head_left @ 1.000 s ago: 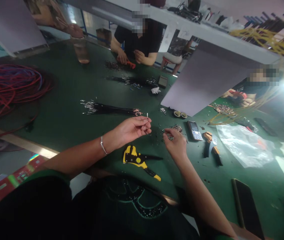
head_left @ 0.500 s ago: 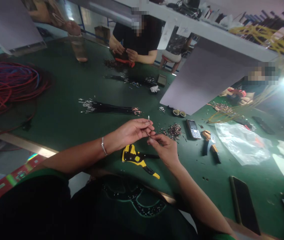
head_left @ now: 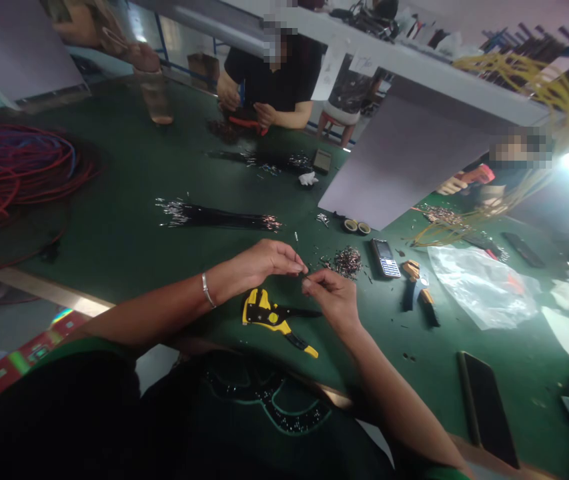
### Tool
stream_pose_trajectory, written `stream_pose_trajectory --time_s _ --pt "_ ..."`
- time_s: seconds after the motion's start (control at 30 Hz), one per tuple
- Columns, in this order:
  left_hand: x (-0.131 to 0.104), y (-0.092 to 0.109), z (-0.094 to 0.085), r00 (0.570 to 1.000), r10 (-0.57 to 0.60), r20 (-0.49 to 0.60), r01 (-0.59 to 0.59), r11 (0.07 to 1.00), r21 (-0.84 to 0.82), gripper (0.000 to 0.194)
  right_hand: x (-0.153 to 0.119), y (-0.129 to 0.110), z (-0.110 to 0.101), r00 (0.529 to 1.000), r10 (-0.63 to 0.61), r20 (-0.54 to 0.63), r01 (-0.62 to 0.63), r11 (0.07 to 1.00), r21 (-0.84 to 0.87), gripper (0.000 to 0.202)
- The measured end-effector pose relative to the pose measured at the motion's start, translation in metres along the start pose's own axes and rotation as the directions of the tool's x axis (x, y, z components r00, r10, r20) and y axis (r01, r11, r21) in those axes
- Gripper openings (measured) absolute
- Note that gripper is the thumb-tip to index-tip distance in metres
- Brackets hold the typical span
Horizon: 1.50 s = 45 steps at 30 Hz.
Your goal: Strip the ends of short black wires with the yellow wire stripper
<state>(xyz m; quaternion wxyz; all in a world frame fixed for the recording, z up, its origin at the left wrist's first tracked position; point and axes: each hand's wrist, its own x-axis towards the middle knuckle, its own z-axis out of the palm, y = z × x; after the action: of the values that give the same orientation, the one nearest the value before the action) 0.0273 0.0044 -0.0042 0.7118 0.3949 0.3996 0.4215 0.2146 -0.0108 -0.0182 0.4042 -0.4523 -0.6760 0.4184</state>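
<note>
My left hand [head_left: 277, 259], with a bracelet at the wrist, is closed, thumb and fingers pinched on a thin dark wire [head_left: 305, 273]. My right hand [head_left: 335, 293] also pinches this wire, its fingertips almost meeting those of the left. Most of the wire is hidden by the fingers. A small silvery tip [head_left: 296, 236] shows just beyond my left fingers; whether it joins the wire cannot be made out. Below my hands lies a yellow-and-black wire stripper [head_left: 273, 317]. Past my right hand is a pile of small metal terminals [head_left: 347, 262].
A bundle of black wires [head_left: 224, 217] lies ahead. Keypad phone [head_left: 385, 259], orange-handled tool [head_left: 419, 287], plastic bag [head_left: 484, 290] and smartphone [head_left: 489, 407] are at right. Red and blue cables [head_left: 19, 167] heap at left. Co-workers [head_left: 274, 87] sit across the table behind a grey partition [head_left: 399, 147].
My left fingers have stretched toward my right fingertips and lowered from the silvery tip. The right hand has hardly moved. Across the table, a co-worker at right has raised a red tool.
</note>
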Motion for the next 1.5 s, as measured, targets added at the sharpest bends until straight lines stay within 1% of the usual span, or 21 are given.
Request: stream_pose_trajectory --time_s 0.1,0.17,0.2,0.27,0.33,0.43,0.53,0.63,0.73,0.8,0.87,0.93,1.0,1.07,1.1,1.13,1.2,1.27,1.33,1.4,1.5 --pt "0.0 -0.005 0.004 0.987 0.113 -0.114 -0.107 0.993 0.059 0.014 0.0 0.0 0.002 0.997 0.069 0.04 -0.073 0.992 0.102 0.014" --pt "0.002 -0.009 0.005 0.972 0.172 -0.161 -0.16 0.984 0.082 0.016 0.0 0.0 0.004 0.99 0.109 0.084 -0.125 0.968 0.216 0.014" --pt "0.002 -0.011 0.005 0.969 0.18 -0.171 -0.167 0.982 0.089 0.016 0.0 0.0 0.005 0.987 0.125 0.104 -0.148 0.951 0.271 0.013" --pt "0.003 -0.013 0.004 0.971 0.167 -0.173 -0.152 0.984 0.095 0.014 0.001 -0.001 0.006 0.981 0.148 0.125 -0.183 0.916 0.356 0.014" --pt "0.003 -0.011 0.003 0.981 0.122 -0.15 -0.111 0.991 0.074 0.012 0.002 -0.003 0.007 0.98 0.156 0.125 -0.194 0.893 0.406 0.014" --pt "0.001 -0.005 0.003 0.993 0.041 -0.113 -0.039 0.999 0.017 0.011 0.004 -0.003 0.008 0.982 0.146 0.119 -0.184 0.88 0.438 0.014" --pt "-0.001 0.004 0.002 0.991 -0.008 -0.135 0.007 1.0 -0.008 0.009 0.005 -0.002 0.007 0.983 0.141 0.118 -0.179 0.883 0.435 0.016" --pt "-0.001 0.008 0.001 0.99 -0.007 -0.142 0.004 1.0 -0.022 0.008 0.005 0.001 0.006 0.985 0.139 0.099 -0.167 0.896 0.411 0.016" --pt "0.001 0.01 -0.002 0.985 0.042 -0.166 -0.048 0.998 -0.032 0.01 0.004 0.004 0.005 0.988 0.123 0.089 -0.148 0.911 0.384 0.016" --pt "0.002 0.011 -0.004 0.976 0.079 -0.201 -0.087 0.996 -0.034 0.01 0.003 0.007 0.005 0.991 0.106 0.085 -0.129 0.93 0.344 0.016" --pt "0.003 0.012 -0.004 0.967 0.104 -0.231 -0.113 0.993 -0.026 0.01 0.003 0.009 0.007 0.993 0.082 0.081 -0.1 0.965 0.244 0.016" --pt "0.003 0.013 -0.005 0.957 0.127 -0.261 -0.135 0.991 -0.014 0.008 0.002 0.008 0.008 0.995 0.023 0.097 -0.031 0.996 0.081 0.016" --pt "0.004 0.013 -0.007 0.944 0.155 -0.29 -0.165 0.986 -0.01 0.008 0.0 0.005 0.011 0.985 -0.068 0.157 0.084 0.992 -0.097 0.014" --pt "0.005 0.014 -0.009 0.932 0.183 -0.312 -0.2 0.98 -0.021 0.01 -0.004 0.0 0.013 0.954 -0.138 0.265 0.207 0.945 -0.254 0.011" --pt "0.006 0.014 -0.011 0.929 0.191 -0.316 -0.211 0.977 -0.029 0.01 -0.007 -0.004 0.013 0.933 -0.151 0.327 0.262 0.908 -0.326 0.013" --pt "0.006 0.014 -0.012 0.928 0.194 -0.318 -0.216 0.976 -0.037 0.01 -0.011 -0.007 0.014 0.909 -0.149 0.388 0.311 0.865 -0.395 0.018" --pt "0.007 0.015 -0.015 0.925 0.193 -0.327 -0.221 0.974 -0.051 0.009 -0.021 -0.011 0.012 0.865 -0.118 0.488 0.389 0.772 -0.503 0.036" --pt "0.008 0.015 -0.018 0.922 0.191 -0.338 -0.224 0.973 -0.06 0.009 -0.032 -0.011 0.01 0.836 -0.082 0.542 0.433 0.705 -0.561 0.05" --pt "0.008 0.016 -0.019 0.92 0.187 -0.345 -0.225 0.972 -0.073 0.01 -0.041 -0.006 0.008 0.83 -0.07 0.553 0.448 0.676 -0.585 0.055" --pt "0.008 0.016 -0.02 0.921 0.18 -0.346 -0.222 0.971 -0.086 0.009 -0.047 0.002 0.006 0.839 -0.091 0.537 0.449 0.674 -0.587 0.052" --pt "0.008 0.017 -0.019 0.919 0.173 -0.355 -0.221 0.97 -0.098 0.009 -0.047 0.015 0.006 0.863 -0.153 0.481 0.434 0.712 -0.552 0.043"
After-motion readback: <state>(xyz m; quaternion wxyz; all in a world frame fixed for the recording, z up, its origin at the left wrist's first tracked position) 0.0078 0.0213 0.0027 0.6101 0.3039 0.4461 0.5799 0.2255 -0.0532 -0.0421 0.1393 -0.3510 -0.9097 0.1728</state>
